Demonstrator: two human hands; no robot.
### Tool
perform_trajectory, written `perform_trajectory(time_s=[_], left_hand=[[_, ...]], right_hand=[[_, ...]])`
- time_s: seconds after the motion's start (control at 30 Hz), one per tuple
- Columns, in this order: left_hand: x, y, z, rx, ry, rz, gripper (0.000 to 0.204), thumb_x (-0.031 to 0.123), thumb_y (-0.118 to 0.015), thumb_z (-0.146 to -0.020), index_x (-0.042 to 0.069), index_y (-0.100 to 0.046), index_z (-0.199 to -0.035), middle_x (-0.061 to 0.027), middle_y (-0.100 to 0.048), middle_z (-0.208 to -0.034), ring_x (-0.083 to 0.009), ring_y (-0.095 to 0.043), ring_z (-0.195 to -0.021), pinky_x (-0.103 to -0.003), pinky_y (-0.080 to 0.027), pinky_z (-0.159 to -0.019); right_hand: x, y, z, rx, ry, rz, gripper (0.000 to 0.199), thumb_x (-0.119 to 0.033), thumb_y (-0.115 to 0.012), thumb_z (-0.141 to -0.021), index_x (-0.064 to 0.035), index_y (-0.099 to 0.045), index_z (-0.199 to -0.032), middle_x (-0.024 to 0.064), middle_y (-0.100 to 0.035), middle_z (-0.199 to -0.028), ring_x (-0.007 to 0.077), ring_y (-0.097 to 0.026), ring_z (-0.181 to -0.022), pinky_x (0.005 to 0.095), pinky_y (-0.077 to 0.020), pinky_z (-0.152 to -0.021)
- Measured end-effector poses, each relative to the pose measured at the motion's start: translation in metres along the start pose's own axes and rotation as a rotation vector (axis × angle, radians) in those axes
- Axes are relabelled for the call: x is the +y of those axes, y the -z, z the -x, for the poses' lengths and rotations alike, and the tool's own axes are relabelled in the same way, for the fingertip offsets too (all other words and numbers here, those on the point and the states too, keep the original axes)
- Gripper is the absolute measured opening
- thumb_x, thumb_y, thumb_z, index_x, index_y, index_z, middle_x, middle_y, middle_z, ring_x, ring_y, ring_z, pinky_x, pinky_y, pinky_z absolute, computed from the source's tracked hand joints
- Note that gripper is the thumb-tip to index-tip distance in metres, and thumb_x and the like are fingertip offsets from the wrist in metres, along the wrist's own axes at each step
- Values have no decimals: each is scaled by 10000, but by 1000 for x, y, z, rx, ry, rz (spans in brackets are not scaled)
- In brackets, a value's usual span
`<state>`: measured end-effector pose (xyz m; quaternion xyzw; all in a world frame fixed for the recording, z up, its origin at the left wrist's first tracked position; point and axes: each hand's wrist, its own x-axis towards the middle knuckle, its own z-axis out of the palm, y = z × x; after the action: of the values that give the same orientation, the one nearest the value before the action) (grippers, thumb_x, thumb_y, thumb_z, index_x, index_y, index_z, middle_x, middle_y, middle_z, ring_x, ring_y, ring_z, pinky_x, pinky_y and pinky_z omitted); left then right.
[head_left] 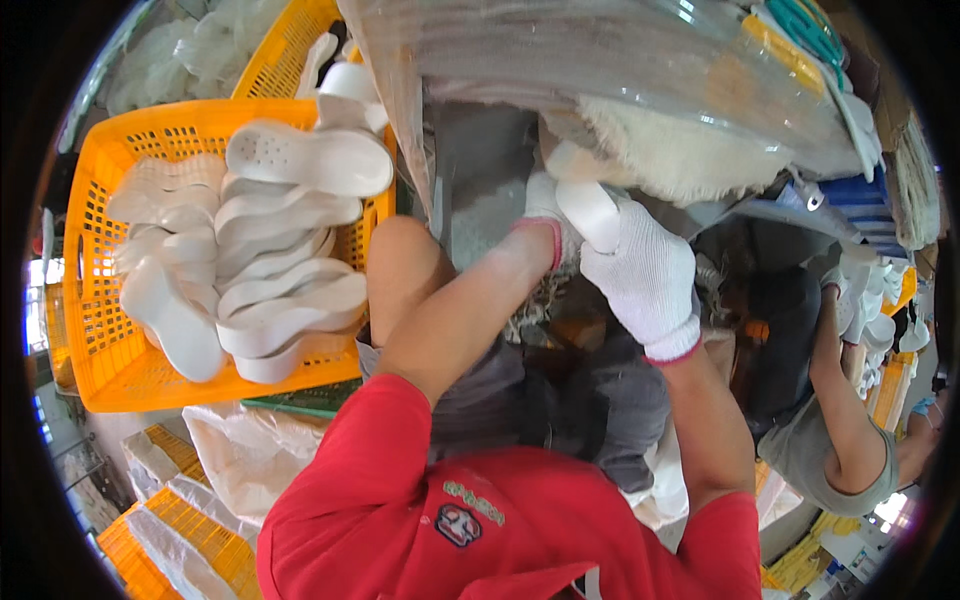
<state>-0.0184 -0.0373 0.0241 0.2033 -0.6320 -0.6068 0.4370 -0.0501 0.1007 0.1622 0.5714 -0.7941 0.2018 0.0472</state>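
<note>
Both my hands wear white knit gloves with pinkish-red cuffs. My right hand (645,270) is closed around a white shoe sole (592,217), its fingers wrapped over one side. On the other side of the sole, my left hand (548,205) grips too, with most of its fingers hidden. The sole's far end is blurred and lies against or close by a fluffy cream buffing wheel (655,145); contact cannot be made out. To my left, an orange plastic crate (95,345) holds several white wedge soles (310,160), stacked in rows.
A plastic-wrapped machine hood (560,50) spans the space above the wheel. Teal-handled scissors (808,30) lie at its upper right. A co-worker's arm (835,370) shows at the right, near white pieces. Another orange crate (190,520) stands at lower left beside a whitish sack (250,450).
</note>
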Motion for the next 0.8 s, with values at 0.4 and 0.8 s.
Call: perform_trajectory(time_s=[0.4,0.8], left_hand=[[14,-9,32,35,342,349,608,514,-373,-1114,31,-549,-1439,-181,-639,-1385,-342,-641,-1235,-483,-530,-1090],[24,-17,25,297,1216,1418,653,664,-411,-1012,63,-639,-1122,-214,-647,-945,-427,-629,-823,-613,-556,-782]], right_hand=[[2,-14,9,137,-71,-206,386,-246,-847,-838,-116,-776,-1195,132,-773,-999,339,-775,-879,423,-622,-740],[-46,72,39,-530,-101,130,634,-214,-805,-793,-90,-665,-1399,151,-734,-1196,386,-687,-1037,466,-585,-903]])
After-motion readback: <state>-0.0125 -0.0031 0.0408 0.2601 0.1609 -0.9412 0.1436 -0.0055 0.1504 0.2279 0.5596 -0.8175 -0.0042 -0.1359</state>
